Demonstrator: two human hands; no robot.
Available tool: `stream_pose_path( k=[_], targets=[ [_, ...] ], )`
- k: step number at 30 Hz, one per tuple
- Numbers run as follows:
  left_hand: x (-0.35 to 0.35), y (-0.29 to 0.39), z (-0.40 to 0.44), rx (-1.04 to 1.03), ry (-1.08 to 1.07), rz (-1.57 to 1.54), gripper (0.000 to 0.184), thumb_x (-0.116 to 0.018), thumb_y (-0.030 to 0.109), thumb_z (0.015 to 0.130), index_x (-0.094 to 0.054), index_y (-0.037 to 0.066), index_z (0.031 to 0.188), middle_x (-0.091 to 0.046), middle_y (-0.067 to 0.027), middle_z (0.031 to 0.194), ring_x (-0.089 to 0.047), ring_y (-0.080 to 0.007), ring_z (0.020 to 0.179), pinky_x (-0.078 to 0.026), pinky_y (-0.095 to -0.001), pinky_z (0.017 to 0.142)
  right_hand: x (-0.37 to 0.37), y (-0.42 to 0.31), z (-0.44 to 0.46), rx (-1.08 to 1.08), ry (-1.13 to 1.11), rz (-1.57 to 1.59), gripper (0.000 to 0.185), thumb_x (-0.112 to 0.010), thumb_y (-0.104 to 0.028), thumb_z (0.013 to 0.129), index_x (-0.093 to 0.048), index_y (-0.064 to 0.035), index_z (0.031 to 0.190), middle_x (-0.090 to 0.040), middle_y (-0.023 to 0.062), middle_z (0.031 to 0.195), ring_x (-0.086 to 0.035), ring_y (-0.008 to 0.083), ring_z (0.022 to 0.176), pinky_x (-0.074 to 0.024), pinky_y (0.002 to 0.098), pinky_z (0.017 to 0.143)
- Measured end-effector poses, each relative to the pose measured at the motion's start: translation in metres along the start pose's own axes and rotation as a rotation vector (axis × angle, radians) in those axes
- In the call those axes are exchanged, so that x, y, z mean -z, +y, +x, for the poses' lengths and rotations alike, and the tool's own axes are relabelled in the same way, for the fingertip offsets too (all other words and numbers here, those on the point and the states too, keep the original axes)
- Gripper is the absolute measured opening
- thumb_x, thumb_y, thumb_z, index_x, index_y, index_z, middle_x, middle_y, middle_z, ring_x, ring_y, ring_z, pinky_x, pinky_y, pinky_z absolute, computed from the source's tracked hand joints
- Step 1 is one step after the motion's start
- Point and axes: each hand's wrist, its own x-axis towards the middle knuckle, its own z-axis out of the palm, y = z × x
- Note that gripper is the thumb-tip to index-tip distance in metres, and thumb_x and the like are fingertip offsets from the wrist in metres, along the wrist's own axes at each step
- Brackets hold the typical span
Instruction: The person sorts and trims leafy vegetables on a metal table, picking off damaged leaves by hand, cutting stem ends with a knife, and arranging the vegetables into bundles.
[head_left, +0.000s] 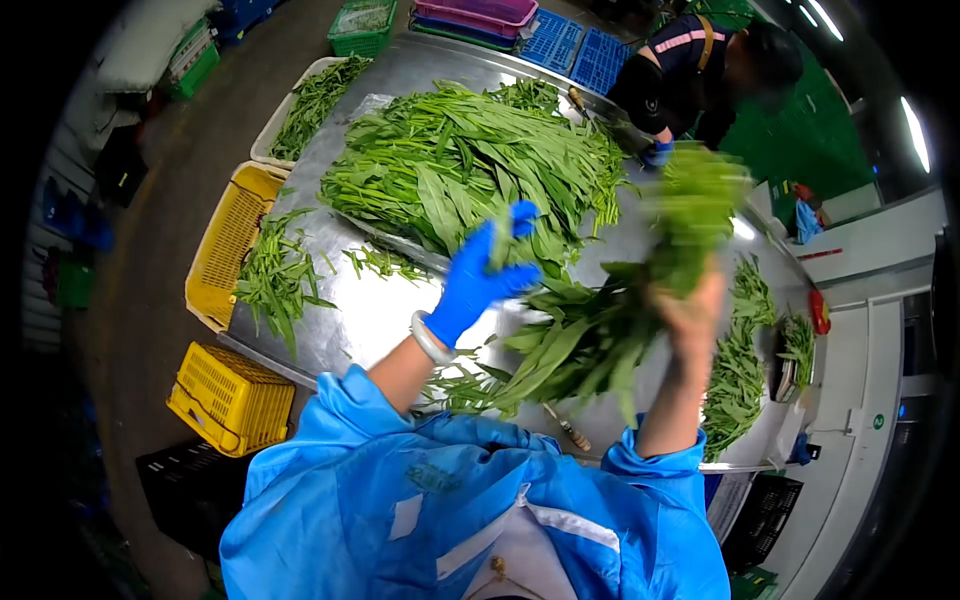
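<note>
My left hand (480, 275), in a blue glove with a white bangle at the wrist, has its fingers spread near the front edge of a large pile of leafy green stems (470, 160). A pale green piece shows between its fingers, and I cannot tell whether it is gripped. My bare right hand (690, 305) is closed round a bunch of leafy greens (600, 335). The stem end of this bunch points up and is blurred, while its leaves hang towards the table's middle. Loose leaves (460, 388) lie on the metal table (345, 325) in front of me.
A co-worker (690, 75) bends over the far right side. A wooden-handled knife (568, 428) lies at the near edge. More greens (738, 375) lie right. Yellow crates (232, 400), a white-rimmed tray (272, 135) and blue crates (550, 42) surround the table.
</note>
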Motion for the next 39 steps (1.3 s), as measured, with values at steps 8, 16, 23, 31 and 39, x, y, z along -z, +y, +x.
stream_pose_path(
  k=[8,16,23,31,39],
  targets=[
    [-0.021,-0.035,-0.075,0.389,0.486,-0.644,0.037,-0.061,0.012,0.086,-0.056,0.000,0.121,-0.066,-0.0082,0.104,-0.063,-0.0221,0.099,-0.050,-0.0350,0.090,-0.101,0.017,-0.104,0.334,-0.465,-0.327,0.102,-0.084,-0.019,0.063,-0.025,-0.0009,0.145,-0.052,0.0206,0.122,-0.050,0.0370,0.113,-0.0415,0.0419,0.096],
    [0.000,-0.013,-0.078,0.425,0.125,-0.468,0.064,-0.058,0.028,0.087,-0.035,-0.003,0.139,-0.063,-0.0166,0.111,-0.059,-0.0304,0.109,-0.040,-0.0436,0.105,-0.129,0.053,-0.138,-0.231,-0.557,-0.011,0.067,-0.080,-0.023,0.071,-0.045,-0.0012,0.124,-0.065,0.0213,0.106,-0.064,0.0357,0.098,-0.0498,0.0398,0.085],
    [-0.035,-0.028,-0.106,0.509,0.451,0.077,0.059,-0.074,0.010,0.079,-0.048,-0.001,0.131,-0.060,-0.0068,0.109,-0.058,-0.0153,0.099,-0.047,-0.0298,0.088,-0.144,0.062,-0.158,-0.162,-0.465,-0.445,0.073,-0.079,-0.024,0.070,-0.041,0.0022,0.127,-0.059,0.0210,0.112,-0.057,0.0355,0.107,-0.0470,0.0416,0.091],
    [0.031,0.033,-0.073,0.604,-0.022,0.517,0.037,-0.077,0.005,0.069,-0.063,0.002,0.104,-0.065,-0.0039,0.089,-0.061,-0.0124,0.080,-0.050,-0.0281,0.074,-0.043,0.171,-0.233,-0.159,-0.290,-0.469,0.068,-0.080,-0.027,0.071,-0.049,0.0014,0.125,-0.056,0.0223,0.116,-0.056,0.0376,0.104,-0.0453,0.0428,0.093],
    [0.026,-0.014,-0.097,0.991,-0.186,0.376,0.047,-0.074,0.001,0.069,-0.057,-0.005,0.113,-0.065,-0.0079,0.090,-0.064,-0.0165,0.075,-0.053,-0.0303,0.067,-0.002,0.273,-0.340,-0.409,-0.387,-0.737,0.041,-0.063,-0.006,0.075,-0.053,-0.0039,0.115,-0.056,0.0159,0.100,-0.056,0.0339,0.096,-0.0479,0.0433,0.081]
  ],
)
